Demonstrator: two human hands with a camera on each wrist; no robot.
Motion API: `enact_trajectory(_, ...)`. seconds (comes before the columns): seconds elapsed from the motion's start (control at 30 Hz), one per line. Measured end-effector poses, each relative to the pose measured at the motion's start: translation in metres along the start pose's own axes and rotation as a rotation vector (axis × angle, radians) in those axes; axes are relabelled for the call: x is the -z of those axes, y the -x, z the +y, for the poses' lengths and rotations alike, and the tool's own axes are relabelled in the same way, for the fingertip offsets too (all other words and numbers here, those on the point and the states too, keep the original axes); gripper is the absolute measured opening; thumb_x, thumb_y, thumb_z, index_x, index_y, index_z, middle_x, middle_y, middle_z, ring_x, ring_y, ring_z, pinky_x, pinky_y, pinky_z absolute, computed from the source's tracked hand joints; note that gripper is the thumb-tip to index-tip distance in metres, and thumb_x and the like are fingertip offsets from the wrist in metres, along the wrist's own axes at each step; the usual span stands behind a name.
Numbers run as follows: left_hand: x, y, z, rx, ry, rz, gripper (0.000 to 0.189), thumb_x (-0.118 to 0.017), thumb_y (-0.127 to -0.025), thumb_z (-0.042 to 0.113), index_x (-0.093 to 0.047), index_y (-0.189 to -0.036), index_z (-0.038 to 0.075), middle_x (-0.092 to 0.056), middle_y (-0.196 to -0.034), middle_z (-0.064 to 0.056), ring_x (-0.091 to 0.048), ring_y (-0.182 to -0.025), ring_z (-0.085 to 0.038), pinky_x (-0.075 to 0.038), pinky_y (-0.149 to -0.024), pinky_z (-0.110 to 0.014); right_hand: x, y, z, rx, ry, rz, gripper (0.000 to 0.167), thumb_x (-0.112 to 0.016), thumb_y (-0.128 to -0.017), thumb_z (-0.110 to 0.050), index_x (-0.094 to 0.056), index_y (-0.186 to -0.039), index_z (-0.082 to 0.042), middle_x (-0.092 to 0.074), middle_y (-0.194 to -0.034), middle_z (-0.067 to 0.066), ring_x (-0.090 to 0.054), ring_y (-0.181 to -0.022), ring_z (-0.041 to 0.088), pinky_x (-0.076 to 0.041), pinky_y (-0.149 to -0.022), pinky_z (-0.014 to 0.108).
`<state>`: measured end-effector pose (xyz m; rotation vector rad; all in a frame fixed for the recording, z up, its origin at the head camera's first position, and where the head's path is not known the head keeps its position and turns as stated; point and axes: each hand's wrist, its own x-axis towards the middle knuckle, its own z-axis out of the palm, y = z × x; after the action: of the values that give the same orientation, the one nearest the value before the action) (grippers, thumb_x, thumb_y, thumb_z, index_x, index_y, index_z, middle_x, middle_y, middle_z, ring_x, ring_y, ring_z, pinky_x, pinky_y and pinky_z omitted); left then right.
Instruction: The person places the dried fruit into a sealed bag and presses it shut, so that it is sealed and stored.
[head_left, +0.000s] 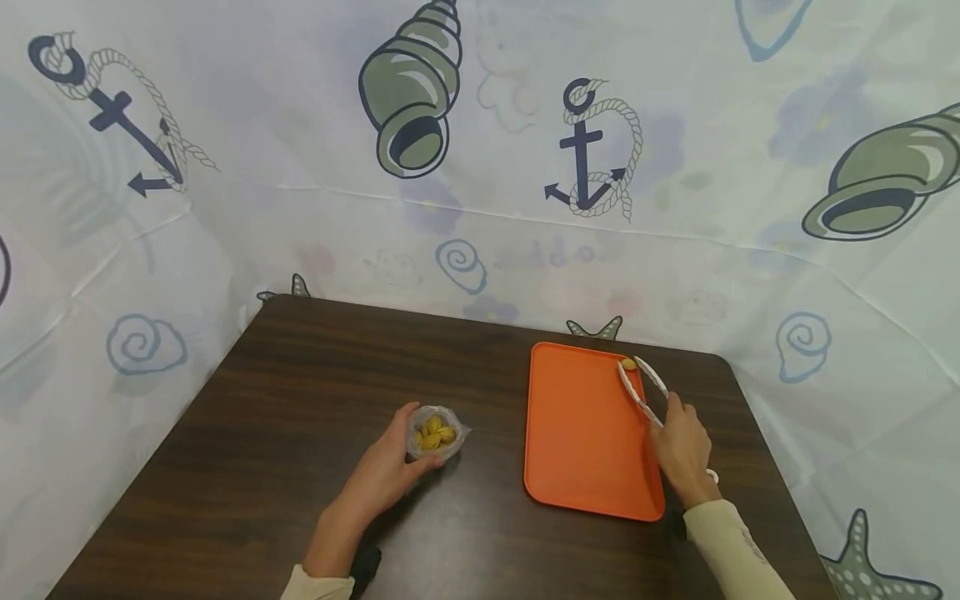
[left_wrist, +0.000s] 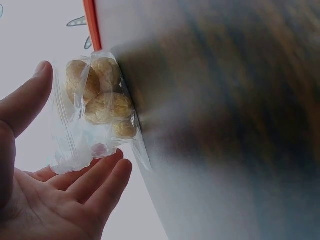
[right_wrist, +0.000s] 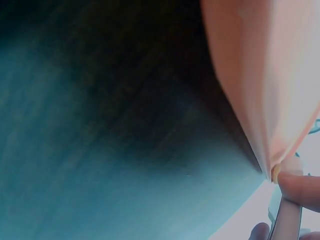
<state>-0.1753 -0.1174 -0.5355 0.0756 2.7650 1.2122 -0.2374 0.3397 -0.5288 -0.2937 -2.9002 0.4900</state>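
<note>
A small clear plastic bag [head_left: 415, 452] stands on the dark table, holding several yellowish-brown, lumpy nut-like pieces [head_left: 435, 433]. My left hand [head_left: 382, 467] holds the bag from its left side, thumb at the near side and fingers at the far side. In the left wrist view the pieces [left_wrist: 104, 107] show through the plastic. With my right hand [head_left: 684, 450] I grip white tongs [head_left: 654, 377]. Their tips are at the far right corner of an orange tray [head_left: 585, 433], with one nut-like piece [head_left: 628, 364] between them. In the right wrist view my thumb [right_wrist: 300, 190] presses the tongs.
The wooden-topped table [head_left: 315, 375] ends at a back edge beyond the tray. A white cloth [head_left: 495, 167] printed with shells and anchors hangs behind and at both sides.
</note>
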Motion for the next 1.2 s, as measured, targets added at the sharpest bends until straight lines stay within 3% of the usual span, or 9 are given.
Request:
enact_trajectory(0.43, 0.000, 0.004, -0.007, -0.015, -0.001, 0.004, 0.098, -0.081, -0.089, 0.042, -0.022, -0.163, 0.018, -0.050, -0.155, -0.020, -0.057, -0.135, -0.038, -0.048, -0.102, -0.060, -0.003, 0.004, -0.006, 0.031, 0.093, 0.005, 0.054, -0.060, -0.094, -0.006, -0.046, -0.144, 0.010, -0.058, -0.119, 0.039, -0.064, -0.093, 0.056, -0.052, -0.075, 0.067)
enact_trajectory(0.8, -0.002, 0.007, -0.017, -0.031, -0.007, 0.009, 0.098, -0.081, -0.089, 0.043, -0.022, -0.162, 0.018, -0.050, -0.155, -0.020, -0.056, -0.135, -0.038, -0.049, -0.102, -0.059, -0.002, 0.031, -0.008, 0.059, 0.034, 0.037, 0.053, -0.065, -0.094, -0.008, -0.050, -0.143, 0.007, -0.061, -0.118, 0.037, -0.065, -0.093, 0.056, -0.052, -0.076, 0.068)
enact_trajectory(1.2, 0.007, 0.003, -0.005, -0.002, -0.013, -0.018, 0.097, -0.081, -0.089, 0.043, -0.023, -0.162, 0.018, -0.051, -0.154, -0.019, -0.057, -0.133, -0.038, -0.049, -0.101, -0.059, 0.015, 0.043, -0.024, 0.066, -0.031, 0.005, 0.057, -0.070, -0.095, -0.014, -0.051, -0.145, 0.004, -0.064, -0.121, 0.034, -0.067, -0.098, 0.051, -0.053, -0.078, 0.066)
